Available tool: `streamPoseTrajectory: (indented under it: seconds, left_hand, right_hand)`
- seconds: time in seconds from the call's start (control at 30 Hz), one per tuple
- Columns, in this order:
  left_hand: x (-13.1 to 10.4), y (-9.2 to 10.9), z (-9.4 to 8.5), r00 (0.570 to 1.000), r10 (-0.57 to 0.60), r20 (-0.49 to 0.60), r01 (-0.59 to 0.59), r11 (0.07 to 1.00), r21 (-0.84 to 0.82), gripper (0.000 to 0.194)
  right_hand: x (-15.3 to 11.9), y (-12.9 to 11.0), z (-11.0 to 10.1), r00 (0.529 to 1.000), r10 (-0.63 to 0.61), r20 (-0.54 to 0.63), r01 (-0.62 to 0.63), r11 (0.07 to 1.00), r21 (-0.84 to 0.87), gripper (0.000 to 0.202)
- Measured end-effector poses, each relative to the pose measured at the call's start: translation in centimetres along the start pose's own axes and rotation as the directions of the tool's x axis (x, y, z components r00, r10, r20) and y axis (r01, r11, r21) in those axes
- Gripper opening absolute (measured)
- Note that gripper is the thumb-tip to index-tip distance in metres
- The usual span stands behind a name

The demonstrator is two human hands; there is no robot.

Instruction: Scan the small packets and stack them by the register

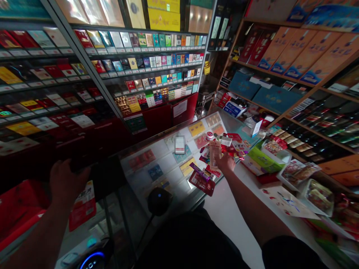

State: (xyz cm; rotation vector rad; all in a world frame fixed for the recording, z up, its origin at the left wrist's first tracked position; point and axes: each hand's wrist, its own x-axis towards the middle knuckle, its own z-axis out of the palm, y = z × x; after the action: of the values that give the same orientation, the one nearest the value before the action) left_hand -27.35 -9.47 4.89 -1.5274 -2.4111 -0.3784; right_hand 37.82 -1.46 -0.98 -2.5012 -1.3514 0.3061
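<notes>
Shelves of small boxes (157, 61) stand beyond the far edge of a glass counter (169, 170) in the head view. Near the counter's right edge, the right hand (226, 163) touches a beige packet (214, 152) on a pile of red packets (235, 144); whether its fingers grip it, I cannot tell. A purple-wrapped stick (199, 172) lies across a dark red packet (202, 184) near the near edge. Off the counter's left edge, the left hand (66, 180) has spread fingers, near a red-and-white packet (84, 207).
</notes>
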Motion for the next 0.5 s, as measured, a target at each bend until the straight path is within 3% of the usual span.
streamPoseTrajectory:
  seconds: [0.17,0.5]
  left_hand:
    - [0.2,3.7,-0.4,0.990,0.138,-0.040,-0.143,0.972,-0.184,0.078]
    - [-1.4,12.0,-0.5,0.967,0.254,-0.038,-0.245,0.868,-0.433,0.064]
  right_hand:
    - [1.1,1.0,0.6,0.997,0.058,0.060,-0.057,0.998,-0.023,0.068]
    - [2.2,0.6,0.8,0.994,0.045,0.096,-0.044,0.999,-0.013,0.073]
